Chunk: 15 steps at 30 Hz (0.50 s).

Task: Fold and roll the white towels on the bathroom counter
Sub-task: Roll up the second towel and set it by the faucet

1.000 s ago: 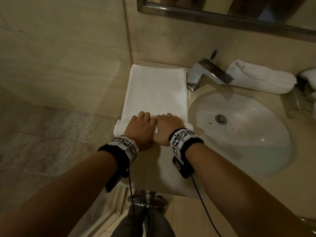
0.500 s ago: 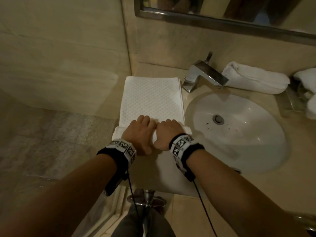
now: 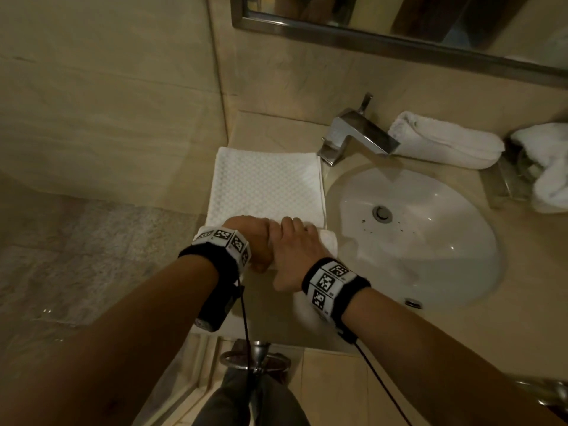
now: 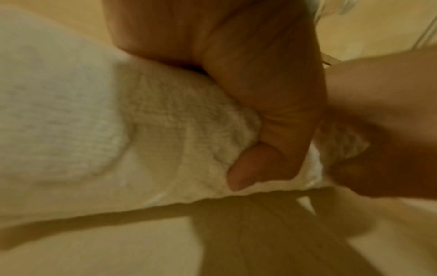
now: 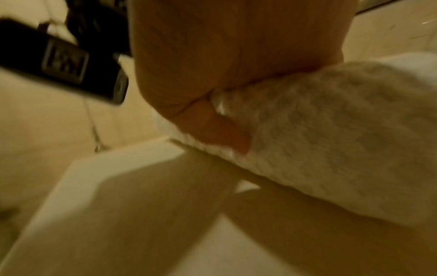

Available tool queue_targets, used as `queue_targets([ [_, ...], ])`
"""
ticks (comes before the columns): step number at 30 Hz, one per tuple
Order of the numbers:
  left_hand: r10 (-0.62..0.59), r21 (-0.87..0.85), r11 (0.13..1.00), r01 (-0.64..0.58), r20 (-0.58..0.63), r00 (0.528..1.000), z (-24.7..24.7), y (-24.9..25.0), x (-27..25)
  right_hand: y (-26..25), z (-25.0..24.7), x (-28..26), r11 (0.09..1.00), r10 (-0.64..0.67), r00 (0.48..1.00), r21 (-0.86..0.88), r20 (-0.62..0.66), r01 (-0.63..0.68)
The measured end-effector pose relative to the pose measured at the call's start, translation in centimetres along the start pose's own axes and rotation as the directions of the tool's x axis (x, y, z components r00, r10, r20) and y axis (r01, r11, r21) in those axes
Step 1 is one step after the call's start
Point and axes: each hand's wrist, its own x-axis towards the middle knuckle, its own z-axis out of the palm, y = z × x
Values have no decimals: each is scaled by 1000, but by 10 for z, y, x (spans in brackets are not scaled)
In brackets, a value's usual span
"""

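Observation:
A white waffle-weave towel [image 3: 267, 186] lies flat on the beige counter [image 3: 276, 312], left of the sink. Its near end is wound into a roll [image 3: 329, 241] that lies across the towel. My left hand [image 3: 255, 238] and right hand [image 3: 296, 244] sit side by side on the roll, fingers curled over its top. In the left wrist view my left thumb [image 4: 248, 168] presses into the roll [image 4: 177, 130] from the near side. The right wrist view shows my right thumb [image 5: 224, 134] tucked against the roll [image 5: 331, 130]. The fingertips are hidden behind the roll.
A white oval sink [image 3: 430, 241] lies just right of the towel, with a chrome faucet [image 3: 359, 136] behind it. A rolled white towel [image 3: 445, 142] rests behind the faucet, and crumpled white towels [image 3: 550, 167] lie at the far right. A tiled wall [image 3: 107, 103] borders the counter's left.
Both hands have rolled the towel farther away from me, so the flat part is shorter. My left wrist has tipped forward over the roll.

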Motion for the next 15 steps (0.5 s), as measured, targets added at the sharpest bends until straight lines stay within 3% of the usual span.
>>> queue_targets([
  [3,-11,-28,1000,10,-35,999,3,-1,-3,-1,1,5,999,36,999,27,-9,-36],
  [5,25,-74,997,-36,-152,988,8,-4,-9,-1,1,9,996,71,997,58,-16,-70],
  [7,129,35,992,-124,-312,941,18,-10,-20,1,-2,15,991,105,994,83,-33,-102],
  [9,217,237,963,-130,-390,895,25,-16,-26,2,-11,19,981,121,992,153,-18,-117],
  [11,197,260,961,-95,-401,895,25,-18,-23,4,-21,20,968,110,993,223,35,-116],
  [15,92,79,994,-73,-275,957,7,-12,-6,6,-19,25,964,118,992,236,43,-125],
])
